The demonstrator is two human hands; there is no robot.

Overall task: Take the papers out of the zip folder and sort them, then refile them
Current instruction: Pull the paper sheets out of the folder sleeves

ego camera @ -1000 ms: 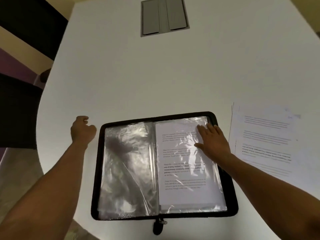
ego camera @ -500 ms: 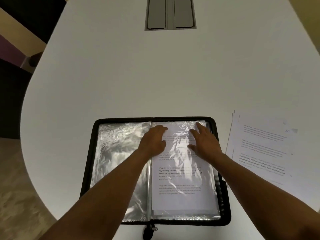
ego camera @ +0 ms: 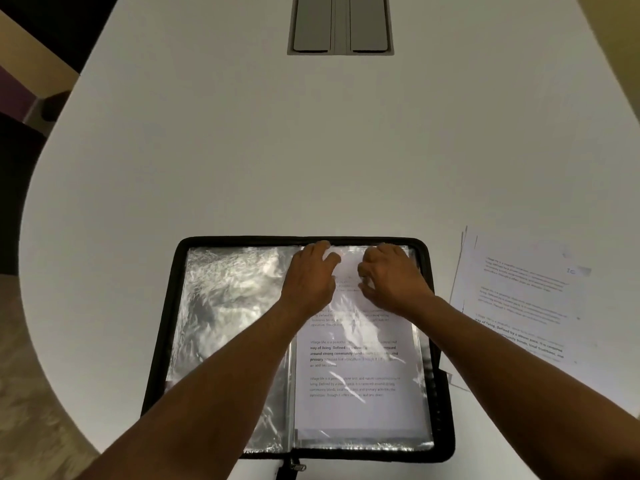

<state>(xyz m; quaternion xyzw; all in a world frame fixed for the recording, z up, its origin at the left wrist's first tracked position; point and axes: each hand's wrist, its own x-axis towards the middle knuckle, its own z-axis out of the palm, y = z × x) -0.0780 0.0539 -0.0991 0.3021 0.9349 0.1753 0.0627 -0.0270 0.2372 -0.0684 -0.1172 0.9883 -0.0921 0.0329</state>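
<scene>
Right now the black zip folder (ego camera: 162, 341) lies open on the white desk (ego camera: 311, 150), both hands at the top of its right clear plastic sleeve (ego camera: 420, 393). The left hand (ego camera: 310, 275) and right hand (ego camera: 391, 278) curl over the printed white sheet (ego camera: 353, 410); whether either grip has actually pinched it, I cannot tell. Tugging crookedly could crease the paper or tear the crinkled sleeve mouth. A loose stack of printed pages (ego camera: 519, 299) waits near the folder's right.

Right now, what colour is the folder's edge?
Black, clearest in the head view: the zip folder's border.
</scene>
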